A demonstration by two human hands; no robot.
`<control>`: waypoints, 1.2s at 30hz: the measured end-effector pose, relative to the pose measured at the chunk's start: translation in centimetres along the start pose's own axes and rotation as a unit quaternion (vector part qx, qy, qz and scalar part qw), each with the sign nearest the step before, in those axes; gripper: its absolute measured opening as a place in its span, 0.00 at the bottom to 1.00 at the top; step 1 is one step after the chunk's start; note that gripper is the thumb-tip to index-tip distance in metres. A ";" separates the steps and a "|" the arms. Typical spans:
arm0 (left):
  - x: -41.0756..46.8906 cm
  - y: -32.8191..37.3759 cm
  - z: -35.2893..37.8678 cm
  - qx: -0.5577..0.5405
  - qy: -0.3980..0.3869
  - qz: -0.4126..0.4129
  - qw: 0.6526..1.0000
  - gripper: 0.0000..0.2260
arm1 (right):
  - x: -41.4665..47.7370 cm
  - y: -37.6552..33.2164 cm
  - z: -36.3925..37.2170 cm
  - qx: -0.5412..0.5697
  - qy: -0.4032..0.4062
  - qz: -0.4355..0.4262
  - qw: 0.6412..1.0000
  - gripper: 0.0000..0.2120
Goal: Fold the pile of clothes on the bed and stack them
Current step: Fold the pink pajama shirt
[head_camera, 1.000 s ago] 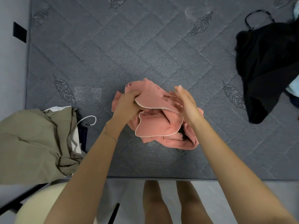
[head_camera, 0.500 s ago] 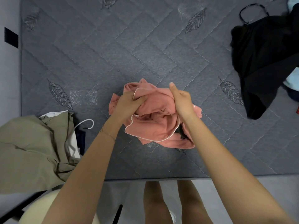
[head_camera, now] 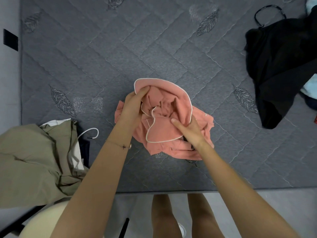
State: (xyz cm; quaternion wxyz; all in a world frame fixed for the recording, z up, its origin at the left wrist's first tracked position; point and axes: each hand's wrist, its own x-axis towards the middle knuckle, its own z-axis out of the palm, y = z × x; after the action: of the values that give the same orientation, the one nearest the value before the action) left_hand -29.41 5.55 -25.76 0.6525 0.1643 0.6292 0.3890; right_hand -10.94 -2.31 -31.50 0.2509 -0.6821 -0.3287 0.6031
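Observation:
A crumpled pink garment [head_camera: 164,133] with white piping lies bunched near the front middle of the grey quilted bed [head_camera: 103,57]. My left hand [head_camera: 133,106] grips its piped edge at the upper left, fingers tucked into the folds. My right hand [head_camera: 190,128] holds the cloth on the right side, thumb pressed on top and fingers under a piped flap. A black garment [head_camera: 281,66] lies in a heap at the far right.
A khaki garment [head_camera: 34,160] with a white cord spills over the bed's left front corner, above a cream stool [head_camera: 42,220]. Pale blue cloth [head_camera: 307,91] peeks out beside the black heap. The bed's front edge runs just before my legs.
Both hands have shifted their grip on the pink garment. A piped flap has been turned up and over toward the far side, opening the bundle's middle.

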 end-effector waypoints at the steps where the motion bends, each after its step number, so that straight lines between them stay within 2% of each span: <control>1: 0.0 0.2 0.3 -0.052 -0.025 -0.005 0.998 0.08 | 0.0 0.3 0.1 0.005 -0.002 0.032 0.999 0.23; 3: 0.0 0.6 0.6 -0.095 -0.085 0.004 0.992 0.12 | -0.2 0.4 0.3 0.051 -0.033 0.108 0.992 0.18; 5: -0.2 0.8 0.7 -0.065 -0.132 0.044 0.988 0.11 | 0.0 0.1 0.7 0.150 -0.051 0.139 0.978 0.12; 7: -0.3 0.7 0.6 -0.024 -0.155 0.082 0.984 0.09 | 0.8 -0.7 0.7 0.241 -0.024 0.127 0.962 0.11; 10: -0.3 0.3 0.2 0.019 -0.160 0.094 0.982 0.16 | 2.2 -2.9 -0.1 0.368 -0.012 0.098 0.925 0.18; 12: -0.1 0.0 -0.2 0.044 -0.171 0.093 0.980 0.20 | 2.9 -4.3 -0.8 0.441 -0.021 0.082 0.894 0.15; 13: 0.1 -0.2 -0.4 0.055 -0.177 0.094 0.978 0.21 | 3.2 -4.7 -1.0 0.445 -0.026 0.069 0.892 0.14; 15: 0.2 -0.3 -0.5 0.062 -0.185 0.099 0.976 0.21 | 3.5 -5.3 -0.7 0.363 -0.039 0.035 0.930 0.16; 18: 0.4 -0.4 -0.3 0.069 -0.169 0.129 0.975 0.18 | 3.3 -4.8 0.3 0.201 -0.061 0.009 0.978 0.27; 21: 0.7 -0.2 -0.6 0.074 -0.141 0.153 0.975 0.14 | 3.4 -3.9 1.1 0.118 -0.085 0.017 0.989 0.34; 25: 0.9 -0.1 -1.2 0.079 -0.142 0.165 0.973 0.13 | 4.0 -3.3 1.3 0.013 -0.087 0.014 0.996 0.33; 28: 0.8 -0.1 -1.5 0.068 -0.152 0.160 0.973 0.14 | 4.2 -3.2 1.8 -0.065 -0.080 0.006 0.995 0.36; 30: 0.5 0.0 -1.4 0.044 -0.164 0.147 0.974 0.14 | 4.2 -2.6 1.8 -0.071 -0.083 0.012 0.994 0.40; 33: -0.1 0.2 -1.3 0.024 -0.159 0.137 0.977 0.13 | 3.7 -2.1 2.0 -0.039 -0.117 0.087 0.989 0.45; 34: -0.2 0.2 -1.4 0.022 -0.152 0.137 0.979 0.13 | 3.6 -1.9 2.1 -0.031 -0.113 0.103 0.988 0.43; 36: -0.4 0.4 -1.7 0.017 -0.143 0.139 0.980 0.13 | 3.6 -1.6 2.2 0.022 -0.085 0.109 0.990 0.31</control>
State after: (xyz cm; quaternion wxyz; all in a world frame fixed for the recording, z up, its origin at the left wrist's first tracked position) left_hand -31.13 5.07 -25.45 0.6728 0.3149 0.5066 0.4376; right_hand -13.16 1.31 -32.98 0.1699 -0.6542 -0.2596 0.6897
